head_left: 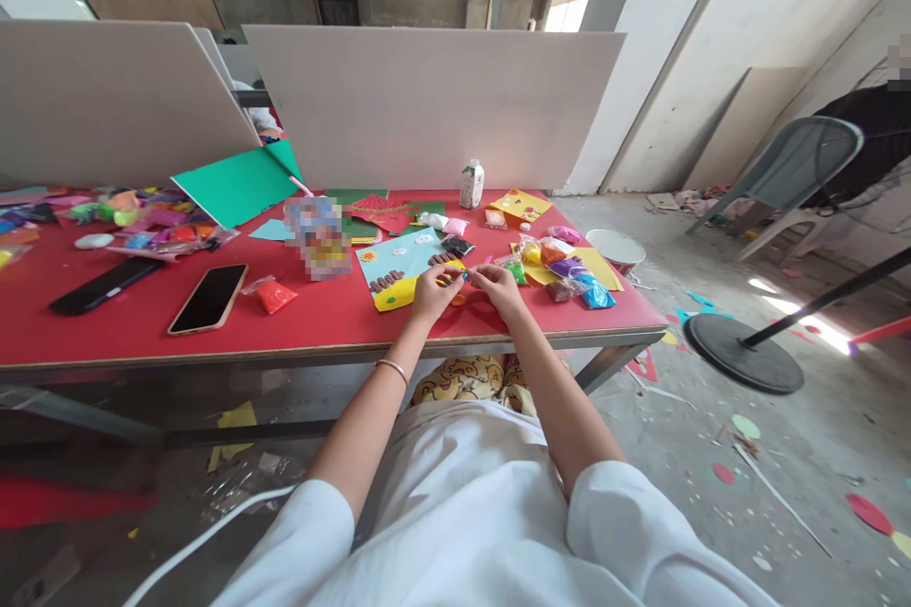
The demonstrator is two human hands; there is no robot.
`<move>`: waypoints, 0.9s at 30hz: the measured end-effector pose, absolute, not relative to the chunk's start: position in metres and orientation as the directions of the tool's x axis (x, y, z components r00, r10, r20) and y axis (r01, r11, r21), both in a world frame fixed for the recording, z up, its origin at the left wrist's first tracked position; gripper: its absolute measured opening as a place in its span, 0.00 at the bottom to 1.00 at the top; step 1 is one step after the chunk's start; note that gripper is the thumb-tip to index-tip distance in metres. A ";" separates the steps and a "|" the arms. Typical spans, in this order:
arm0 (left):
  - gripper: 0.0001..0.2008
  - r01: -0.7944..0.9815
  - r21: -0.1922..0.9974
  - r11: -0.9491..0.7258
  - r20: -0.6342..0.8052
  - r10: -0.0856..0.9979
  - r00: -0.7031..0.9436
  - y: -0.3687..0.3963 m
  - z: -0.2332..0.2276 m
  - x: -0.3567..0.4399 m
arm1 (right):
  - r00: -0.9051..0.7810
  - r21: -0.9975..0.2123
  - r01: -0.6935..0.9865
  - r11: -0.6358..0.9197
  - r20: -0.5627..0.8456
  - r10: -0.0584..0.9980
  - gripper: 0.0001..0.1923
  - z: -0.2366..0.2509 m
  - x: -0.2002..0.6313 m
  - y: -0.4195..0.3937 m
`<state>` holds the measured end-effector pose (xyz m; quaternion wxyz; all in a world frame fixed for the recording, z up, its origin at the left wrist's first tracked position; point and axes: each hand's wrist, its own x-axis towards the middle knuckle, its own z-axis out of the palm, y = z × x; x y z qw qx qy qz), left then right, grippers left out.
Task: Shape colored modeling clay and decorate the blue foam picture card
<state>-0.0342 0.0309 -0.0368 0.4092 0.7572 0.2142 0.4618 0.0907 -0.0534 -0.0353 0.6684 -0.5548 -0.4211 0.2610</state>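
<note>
Both hands meet just above the near edge of the red bench (142, 322). The left hand (431, 289) and the right hand (498, 286) each close their grip on a small bit of coloured clay (461, 277), pinched between the fingertips; it is too small to tell its shape. Just behind it lies a light blue card (399, 256) with a yellow strip and brown pieces stuck on it.

The clay bit is tiny and held only by fingertips, so a loose pinch could drop it over the bench edge onto the littered floor (783, 455). The bags of clay (569, 275) crowd the right hand, and a wrist could nudge them. A phone (209, 298) lies well to the left.
</note>
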 end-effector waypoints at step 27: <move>0.09 -0.094 0.881 -0.465 0.458 0.784 0.420 0.036 -0.038 -0.034 | 0.504 -0.951 0.195 0.239 0.306 0.808 0.22 -0.036 0.089 -0.053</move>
